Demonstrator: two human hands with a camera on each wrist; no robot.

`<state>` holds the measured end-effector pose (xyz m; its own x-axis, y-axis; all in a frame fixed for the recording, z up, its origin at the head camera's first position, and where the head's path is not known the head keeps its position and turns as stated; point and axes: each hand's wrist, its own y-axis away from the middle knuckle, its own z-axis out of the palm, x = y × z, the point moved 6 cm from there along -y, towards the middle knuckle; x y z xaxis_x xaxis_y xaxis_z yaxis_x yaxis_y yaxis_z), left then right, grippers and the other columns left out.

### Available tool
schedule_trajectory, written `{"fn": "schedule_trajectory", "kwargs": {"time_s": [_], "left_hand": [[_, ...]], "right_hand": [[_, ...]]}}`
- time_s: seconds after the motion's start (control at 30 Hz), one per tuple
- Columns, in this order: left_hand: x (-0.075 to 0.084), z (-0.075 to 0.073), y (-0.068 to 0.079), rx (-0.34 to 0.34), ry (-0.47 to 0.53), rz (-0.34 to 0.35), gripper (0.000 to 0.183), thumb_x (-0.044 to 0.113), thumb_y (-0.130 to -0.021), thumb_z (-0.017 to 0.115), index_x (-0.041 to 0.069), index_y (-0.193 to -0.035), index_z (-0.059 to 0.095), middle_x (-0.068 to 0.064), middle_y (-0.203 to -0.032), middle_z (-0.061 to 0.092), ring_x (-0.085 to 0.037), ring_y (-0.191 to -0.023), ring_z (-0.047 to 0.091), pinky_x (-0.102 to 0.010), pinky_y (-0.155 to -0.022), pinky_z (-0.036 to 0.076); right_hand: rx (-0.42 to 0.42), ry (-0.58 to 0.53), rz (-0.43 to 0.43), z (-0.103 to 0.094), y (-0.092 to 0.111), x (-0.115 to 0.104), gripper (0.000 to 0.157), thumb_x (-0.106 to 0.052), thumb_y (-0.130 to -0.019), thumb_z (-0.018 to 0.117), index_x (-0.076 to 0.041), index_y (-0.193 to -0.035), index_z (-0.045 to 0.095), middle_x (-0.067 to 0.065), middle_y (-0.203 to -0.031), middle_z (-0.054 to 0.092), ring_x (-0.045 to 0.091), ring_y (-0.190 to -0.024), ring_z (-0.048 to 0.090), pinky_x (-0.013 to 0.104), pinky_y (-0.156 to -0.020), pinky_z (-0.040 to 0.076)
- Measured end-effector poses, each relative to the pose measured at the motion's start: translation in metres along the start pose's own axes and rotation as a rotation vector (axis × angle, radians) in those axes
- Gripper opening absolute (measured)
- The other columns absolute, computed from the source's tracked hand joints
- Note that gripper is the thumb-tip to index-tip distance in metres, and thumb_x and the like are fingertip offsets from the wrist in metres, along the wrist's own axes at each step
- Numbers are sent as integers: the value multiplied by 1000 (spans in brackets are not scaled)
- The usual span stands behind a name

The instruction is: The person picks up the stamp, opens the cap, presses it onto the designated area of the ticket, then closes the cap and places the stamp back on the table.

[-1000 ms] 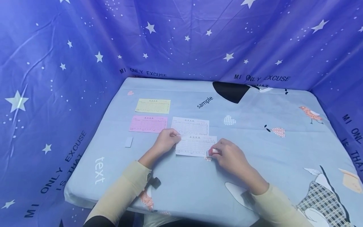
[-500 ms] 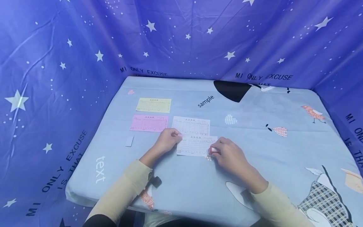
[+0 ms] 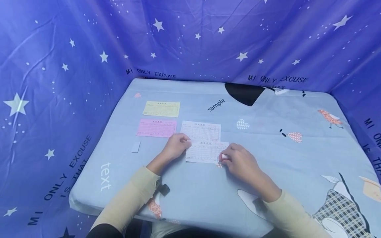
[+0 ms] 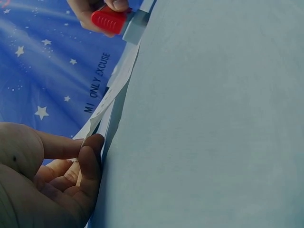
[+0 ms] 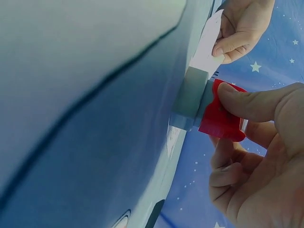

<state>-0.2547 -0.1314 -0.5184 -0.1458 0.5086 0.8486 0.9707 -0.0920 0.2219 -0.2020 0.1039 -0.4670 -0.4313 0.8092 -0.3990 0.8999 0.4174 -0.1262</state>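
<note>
A white printed form (image 3: 202, 153) lies in front of the person, its upper edge over the lower edge of a second white form (image 3: 200, 129). My left hand (image 3: 176, 146) pinches the front form's upper left corner, which lifts a little off the cloth in the left wrist view. In my right hand (image 3: 242, 163) is a stamp with a red handle (image 5: 222, 111) and a grey base (image 5: 192, 97), pinched between thumb and fingers. The stamp (image 3: 222, 157) stands on the front form's lower right corner. Its underside is hidden.
Left of the white forms lie a pink form (image 3: 156, 128) and a yellow form (image 3: 161, 109). A small pale rectangular piece (image 3: 135, 147) rests below the pink one. Printed light-blue cloth (image 3: 268, 158) covers the table, with a blue starry curtain (image 3: 190, 36) around it.
Both hands keep their holds, with the stamp still at the front form's lower right corner. Only the head view has shifted slightly.
</note>
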Motion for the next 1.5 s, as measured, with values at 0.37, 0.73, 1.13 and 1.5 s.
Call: {"fn": "schedule_trajectory", "kwargs": {"time_s": [0.37, 0.73, 1.13, 1.5], "left_hand": [[-1, 0, -2, 0, -1, 3, 4, 10, -91, 69, 8, -94, 71, -4, -81, 69, -20, -72, 62, -30, -61, 49], [0, -1, 0, 0, 2, 6, 6, 9, -91, 67, 7, -95, 71, -4, -80, 69, -20, -71, 62, -29, -60, 48], [-1, 0, -1, 7, -2, 9, 5, 9, -92, 67, 7, -95, 71, -4, -79, 68, -19, -69, 61, -28, -58, 47], [0, -1, -1, 7, -1, 10, 4, 9, -92, 68, 8, -94, 71, -4, -79, 68, -20, -71, 62, -29, -61, 48]], "right_hand": [[-33, 7, 20, 0, -3, -1, 17, -6, -79, 84, -14, -92, 78, -4, -87, 58, 17, -79, 53, 34, -69, 47], [-53, 10, 28, -1, -7, -2, 14, -4, -78, 83, -14, -87, 77, -4, -80, 53, 16, -74, 49, 32, -65, 43], [-67, 0, 40, 1, -8, 1, 14, -4, -79, 83, -15, -86, 77, -5, -79, 50, 15, -73, 47, 31, -64, 41], [-69, -14, 57, 2, -10, 2, 14, -3, -79, 82, -14, -84, 77, -4, -76, 47, 15, -68, 45, 31, -61, 39]]}}
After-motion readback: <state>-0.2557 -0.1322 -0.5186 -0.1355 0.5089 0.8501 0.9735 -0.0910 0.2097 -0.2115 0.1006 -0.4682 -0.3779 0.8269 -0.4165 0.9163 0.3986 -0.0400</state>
